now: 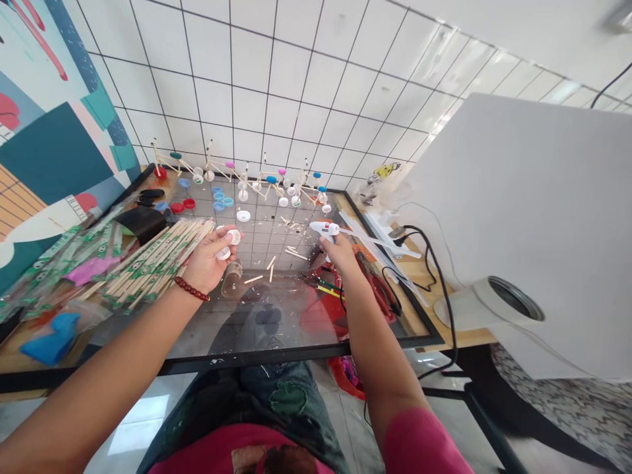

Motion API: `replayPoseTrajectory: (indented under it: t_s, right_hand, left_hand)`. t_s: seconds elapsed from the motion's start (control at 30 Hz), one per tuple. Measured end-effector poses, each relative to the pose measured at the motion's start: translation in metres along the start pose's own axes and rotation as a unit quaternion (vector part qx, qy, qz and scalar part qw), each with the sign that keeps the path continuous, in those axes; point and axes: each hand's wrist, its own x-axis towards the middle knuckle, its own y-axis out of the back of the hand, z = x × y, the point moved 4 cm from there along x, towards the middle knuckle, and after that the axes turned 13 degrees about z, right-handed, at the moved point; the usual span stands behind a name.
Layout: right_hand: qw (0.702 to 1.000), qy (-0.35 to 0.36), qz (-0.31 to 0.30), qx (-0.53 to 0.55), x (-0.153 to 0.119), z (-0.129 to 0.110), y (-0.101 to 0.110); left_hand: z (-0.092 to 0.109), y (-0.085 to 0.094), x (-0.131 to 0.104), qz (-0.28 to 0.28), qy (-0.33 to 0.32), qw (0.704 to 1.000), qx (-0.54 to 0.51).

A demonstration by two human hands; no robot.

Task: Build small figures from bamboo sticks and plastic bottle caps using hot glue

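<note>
My left hand is closed on white bottle caps, one above another between the fingers. My right hand grips a white glue gun, its nozzle toward the left. Between the hands, short cut sticks and small scraps lie on the glass tabletop. A loose white cap rests beyond my left hand. Along the back stand several small stick models with caps as wheels and coloured oval pieces.
Wrapped sticks, a blue bag and red caps lie at left. On the right are white glue sticks, red-handled tools, a black cable and a white roll. A tiled wall stands behind.
</note>
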Motion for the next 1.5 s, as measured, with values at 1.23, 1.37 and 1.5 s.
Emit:
replayPoseTrajectory:
  t_s: [1.23, 1.37, 1.5]
  right_hand:
    - [0.960, 0.236, -0.124, 0.089, -0.100, -0.121, -0.073]
    - [0.951, 0.259, -0.141, 0.097, -0.103, -0.119, -0.075]
    - [0.946, 0.255, -0.159, 0.120, -0.108, -0.117, -0.078]
  left_hand:
    - [-0.018, -0.003, -0.016, -0.053, 0.156, 0.986, -0.011]
    - [-0.019, -0.007, -0.017, -0.085, 0.128, 0.988, 0.000]
    - [-0.018, -0.010, -0.020, -0.078, 0.125, 0.989, 0.014]
